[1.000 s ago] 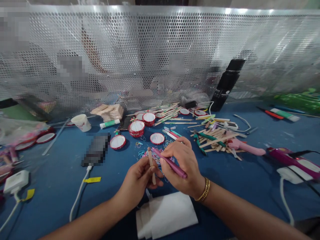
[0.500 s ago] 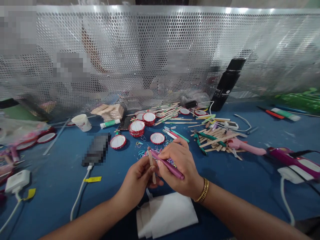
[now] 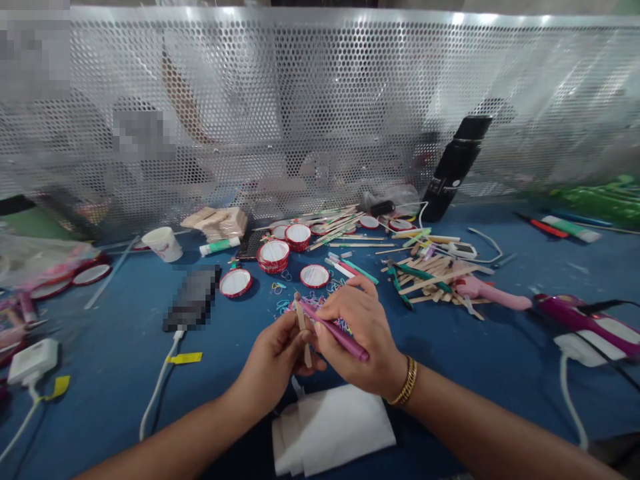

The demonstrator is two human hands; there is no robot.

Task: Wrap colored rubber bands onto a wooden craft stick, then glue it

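Note:
Between its thumb and fingers, my left hand [image 3: 275, 357] pinches a wooden craft stick [image 3: 301, 320], held close to upright. A purple pen [image 3: 345, 340] is gripped in my right hand [image 3: 357, 327] like a writing tool, its tip at the upper part of the stick. Whether the tip touches the wood I cannot tell. Small coloured rubber bands [image 3: 285, 303] lie in a heap behind the hands, partly hidden by them. Below my wrists rests a folded white cloth or tissue [image 3: 345, 430].
Red-rimmed round lids [image 3: 274, 253] and a paper cup [image 3: 163, 245] stand farther back. Loose craft sticks with green pliers [image 3: 425, 273] are piled right. A phone [image 3: 193, 298] on a cable lies left, a purple glue gun [image 3: 590, 323] far right. Perforated metal panel [image 3: 320, 87] behind.
Almost nothing differs. Both hands keep the same hold on the stick and pen, and the whole view has shifted very slightly.

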